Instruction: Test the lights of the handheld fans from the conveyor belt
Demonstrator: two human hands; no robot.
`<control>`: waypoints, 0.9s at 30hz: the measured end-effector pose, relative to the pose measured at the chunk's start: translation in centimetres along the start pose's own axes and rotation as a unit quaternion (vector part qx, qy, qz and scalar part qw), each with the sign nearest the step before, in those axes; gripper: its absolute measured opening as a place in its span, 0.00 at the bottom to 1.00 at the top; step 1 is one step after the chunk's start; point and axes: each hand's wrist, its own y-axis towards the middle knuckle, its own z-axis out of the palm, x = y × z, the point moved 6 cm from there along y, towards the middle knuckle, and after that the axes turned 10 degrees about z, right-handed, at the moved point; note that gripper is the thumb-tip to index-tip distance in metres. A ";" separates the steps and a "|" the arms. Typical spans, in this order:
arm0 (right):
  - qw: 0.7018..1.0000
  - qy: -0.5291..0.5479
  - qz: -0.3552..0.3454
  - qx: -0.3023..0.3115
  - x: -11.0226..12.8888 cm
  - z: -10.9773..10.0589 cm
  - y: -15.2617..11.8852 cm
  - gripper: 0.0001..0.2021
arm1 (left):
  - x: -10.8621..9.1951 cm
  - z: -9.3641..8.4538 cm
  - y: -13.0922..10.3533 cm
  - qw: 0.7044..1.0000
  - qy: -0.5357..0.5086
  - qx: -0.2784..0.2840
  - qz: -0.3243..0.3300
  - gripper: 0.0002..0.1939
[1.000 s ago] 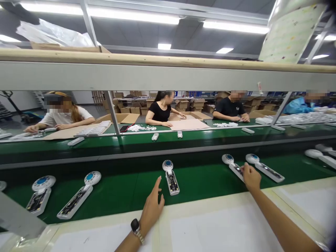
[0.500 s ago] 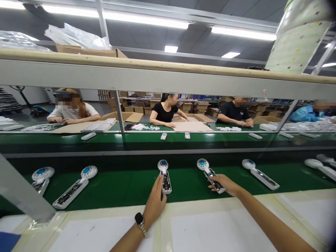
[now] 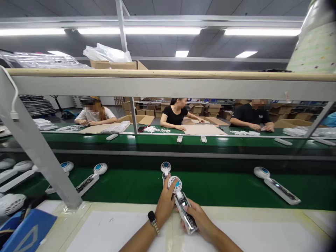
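Observation:
My right hand (image 3: 198, 218) is closed round the open-backed handle of a white device (image 3: 185, 211) with a round, blue-centred head, held over the near edge of the green belt (image 3: 215, 189). My left hand (image 3: 166, 203), with a watch on its wrist, has its fingers at that device's round head, thumb and forefinger near its rim. Just behind, a second white device (image 3: 166, 167) lies on the belt, its handle partly hidden by my left hand. Whether my left fingers also touch it is unclear.
More white devices lie on the belt at the left (image 3: 89, 180) and right (image 3: 280, 189). A slanted grey post (image 3: 44, 150) and a blue bin (image 3: 36, 229) stand at left. Several people sit across, beyond the shelf beam (image 3: 168, 86).
My right hand has lifted its device off the belt and brought it left and nearer. My left hand has moved to that device's head. The view has turned left.

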 end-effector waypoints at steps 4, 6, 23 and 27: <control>1.000 -0.010 0.005 0.005 -0.2 -0.1 -0.3 0.25 | 0.2 0.1 0.0 1.000 0.008 0.003 0.003 0.30; 1.000 -0.011 0.008 0.003 0.0 -0.1 -0.6 0.26 | 0.1 0.1 0.1 1.000 0.008 0.006 0.007 0.30; 1.000 -0.004 0.004 0.002 0.0 -0.1 -1.0 0.30 | -0.4 0.0 0.3 1.000 -0.014 0.016 0.012 0.28; 1.000 -0.008 0.000 -0.013 0.1 0.1 -1.0 0.28 | -0.2 0.2 0.3 1.000 -0.013 0.015 0.012 0.30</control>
